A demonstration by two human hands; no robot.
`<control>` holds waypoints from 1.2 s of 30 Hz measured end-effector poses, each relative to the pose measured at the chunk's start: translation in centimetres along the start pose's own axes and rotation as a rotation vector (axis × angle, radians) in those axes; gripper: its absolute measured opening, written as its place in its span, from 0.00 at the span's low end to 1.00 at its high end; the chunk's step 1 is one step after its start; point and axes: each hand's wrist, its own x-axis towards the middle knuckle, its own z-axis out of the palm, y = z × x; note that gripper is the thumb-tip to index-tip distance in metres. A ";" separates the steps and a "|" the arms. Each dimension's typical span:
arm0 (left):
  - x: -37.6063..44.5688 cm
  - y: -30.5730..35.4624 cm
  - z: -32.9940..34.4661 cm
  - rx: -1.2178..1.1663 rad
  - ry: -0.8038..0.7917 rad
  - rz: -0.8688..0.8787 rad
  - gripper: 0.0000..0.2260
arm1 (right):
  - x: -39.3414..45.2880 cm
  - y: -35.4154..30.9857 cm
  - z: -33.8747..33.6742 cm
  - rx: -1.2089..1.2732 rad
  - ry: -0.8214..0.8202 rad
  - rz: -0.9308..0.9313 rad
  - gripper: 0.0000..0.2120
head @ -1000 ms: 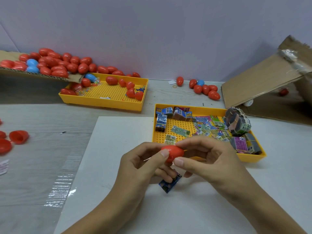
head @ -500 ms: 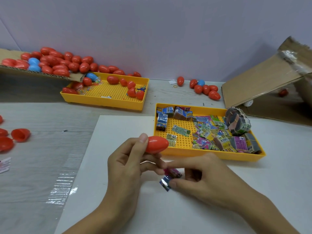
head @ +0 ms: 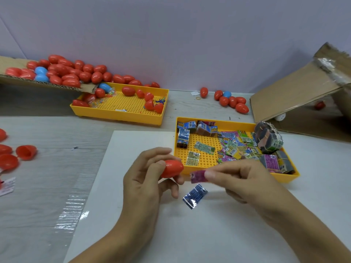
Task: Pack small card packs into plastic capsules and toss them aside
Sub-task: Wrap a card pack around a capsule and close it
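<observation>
I am holding a red capsule (head: pixel 171 168) in my left hand (head: pixel 146 179), with my thumb and fingers curled round it, just over the white sheet (head: pixel 190 234) on the table (head: pixel 47 168). My right hand (head: pixel 245 179) is pinching a small pink pack (head: pixel 197 176) between thumb and finger, and the pack is sitting just beside the capsule, not quite touching it. A blue pack (head: pixel 194 195) is lying on the sheet right below my hands. The near tray (head: pixel 237 172) is sitting at the far right part of the sheet, and it is holding many more packs, some loose and some in a taped bundle (head: pixel 267 139) at its right end. The far tray (head: pixel 117 114) is sitting near the wall, with a few red capsules in it. A cardboard flap (head: pixel 38 82) is hanging over its left end, and a big pile of red and blue capsules (head: pixel 66 71) is resting on the flap. A small bunch of capsules (head: pixel 230 101) is lying by the wall, between the trays and a brown box (head: pixel 296 90) at the right edge. Open red halves (head: pixel 25 151) are lying at the left edge of the table.
</observation>
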 end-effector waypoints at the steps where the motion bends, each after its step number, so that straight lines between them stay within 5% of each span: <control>1: 0.0 -0.1 0.1 0.015 -0.018 -0.002 0.12 | 0.0 -0.2 -0.2 0.090 0.007 0.047 0.12; 9: -0.3 0.0 0.3 0.185 -0.258 -0.143 0.14 | -0.1 -0.8 0.1 0.358 -0.071 0.198 0.10; 12: -0.7 0.1 0.8 0.361 -0.338 -0.038 0.13 | -0.1 -0.6 0.3 0.324 -0.065 0.214 0.13; 17: -0.6 0.1 0.8 0.320 -0.282 -0.007 0.14 | 0.1 -0.9 0.2 0.338 0.018 0.222 0.18; 23: -0.3 0.1 0.7 0.212 -0.209 -0.102 0.13 | -0.3 -0.5 1.4 0.116 0.000 -0.009 0.15; 36: -0.4 0.4 0.7 0.244 -0.376 -0.139 0.14 | -0.3 0.4 2.6 0.026 0.060 -0.204 0.18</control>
